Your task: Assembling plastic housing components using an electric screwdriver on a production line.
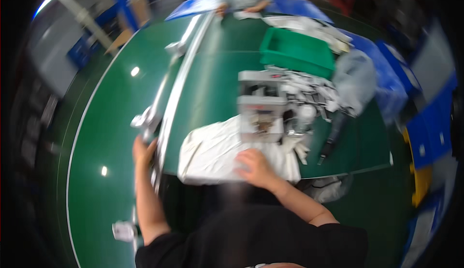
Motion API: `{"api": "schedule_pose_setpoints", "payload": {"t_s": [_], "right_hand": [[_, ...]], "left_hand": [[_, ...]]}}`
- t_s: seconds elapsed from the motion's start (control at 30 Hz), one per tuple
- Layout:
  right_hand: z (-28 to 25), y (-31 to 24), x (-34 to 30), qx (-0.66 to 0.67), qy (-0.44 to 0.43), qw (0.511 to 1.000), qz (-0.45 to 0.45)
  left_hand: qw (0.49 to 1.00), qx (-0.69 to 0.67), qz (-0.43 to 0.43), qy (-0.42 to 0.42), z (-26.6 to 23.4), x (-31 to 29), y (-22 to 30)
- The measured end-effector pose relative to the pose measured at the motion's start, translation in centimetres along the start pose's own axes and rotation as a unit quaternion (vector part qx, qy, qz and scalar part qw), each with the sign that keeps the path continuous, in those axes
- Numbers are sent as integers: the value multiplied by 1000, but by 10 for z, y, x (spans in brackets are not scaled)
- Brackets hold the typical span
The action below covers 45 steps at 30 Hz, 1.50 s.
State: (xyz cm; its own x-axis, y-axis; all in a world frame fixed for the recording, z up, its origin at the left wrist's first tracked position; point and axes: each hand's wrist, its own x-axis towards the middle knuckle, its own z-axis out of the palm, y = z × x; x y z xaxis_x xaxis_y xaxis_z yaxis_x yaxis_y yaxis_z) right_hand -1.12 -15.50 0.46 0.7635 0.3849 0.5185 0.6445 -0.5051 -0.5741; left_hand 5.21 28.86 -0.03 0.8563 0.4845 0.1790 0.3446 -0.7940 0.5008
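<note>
The left hand point(141, 150), thumb and fingers apart, is near the pale rail fitting point(146, 119) at its 12 o'clock; likely a reaching step, calling for careful grasping. The right hand point(254, 167) curls over white cloth point(212, 147), grip unclear.

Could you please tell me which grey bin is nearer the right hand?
The front bin, just beyond the right hand; the rear bin stands behind it, farther away.

White cloth point(212, 145), creased, spread, blurred whitish object point(146, 119)
</note>
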Motion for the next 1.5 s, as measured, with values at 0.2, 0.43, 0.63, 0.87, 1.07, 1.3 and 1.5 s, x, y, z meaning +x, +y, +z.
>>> {"api": "schedule_pose_setpoints", "payload": {"t_s": [0.2,0.43,0.63,0.87,1.07,1.3,1.5], "right_hand": [[8,-10,-1,71,-17,997,-17],[-5,-7,0,69,-11,998,5],[4,-11,-5,69,4,998,-3],[-8,-31,4,161,24,986,-35],[-69,-77,8,125,89,986,-61],[-102,-44,-1,510,115,819,236],[-103,-37,-3,585,33,757,288]], "left_hand": [[979,-81,-20,-185,-188,-114,-167],[945,48,-278,-169,-204,-172,-254],[940,21,-258,-221,-201,-171,-275],[934,-246,56,-255,-146,-141,116],[752,-557,109,-334,-28,-165,238],[843,-243,417,-238,-23,-192,247],[810,-350,417,-217,-25,-200,239]]}}
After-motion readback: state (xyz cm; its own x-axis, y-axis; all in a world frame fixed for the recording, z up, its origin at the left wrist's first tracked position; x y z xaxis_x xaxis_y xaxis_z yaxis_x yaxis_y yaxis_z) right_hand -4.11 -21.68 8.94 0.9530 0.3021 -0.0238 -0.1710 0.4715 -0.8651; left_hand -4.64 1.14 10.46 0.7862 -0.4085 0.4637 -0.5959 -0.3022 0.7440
